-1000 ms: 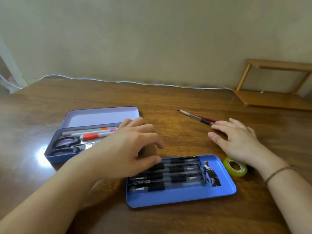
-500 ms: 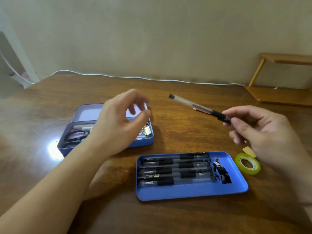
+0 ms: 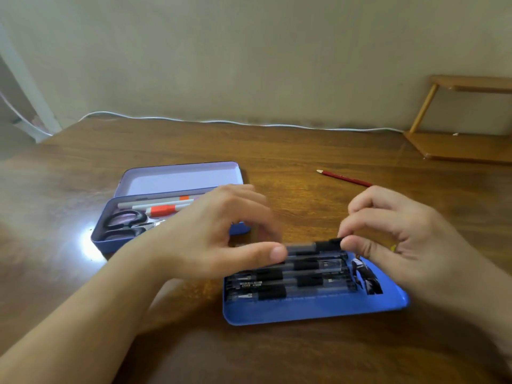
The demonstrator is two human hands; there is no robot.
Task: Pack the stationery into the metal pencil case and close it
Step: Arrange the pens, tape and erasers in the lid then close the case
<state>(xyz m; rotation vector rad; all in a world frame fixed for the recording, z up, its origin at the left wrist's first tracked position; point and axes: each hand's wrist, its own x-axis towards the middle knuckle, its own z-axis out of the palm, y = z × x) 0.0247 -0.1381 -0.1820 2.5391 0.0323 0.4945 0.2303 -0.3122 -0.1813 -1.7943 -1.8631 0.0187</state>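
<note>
The open metal pencil case (image 3: 103,240) lies at the left with its lid (image 3: 180,178) back; scissors (image 3: 123,223) and markers (image 3: 163,209) are inside. A blue tray (image 3: 313,311) in front holds several black-capped clear pens (image 3: 291,285) side by side. My right hand (image 3: 399,239) pinches the capped end of another clear pen (image 3: 318,246) level over the tray's far edge. My left hand (image 3: 221,234) closes thumb and fingers around that pen's other end. A red pencil (image 3: 346,178) lies on the table beyond my right hand.
A wooden table (image 3: 277,151) carries everything. A small wooden shelf (image 3: 465,139) stands at the back right against the wall. A white cable (image 3: 221,121) runs along the table's back edge. My right hand hides nearly all of a yellow-green thing (image 3: 393,247).
My right hand lifted the clear pen off the table and brought it down over the blue tray. My left hand came from above the case to the pen's other end.
</note>
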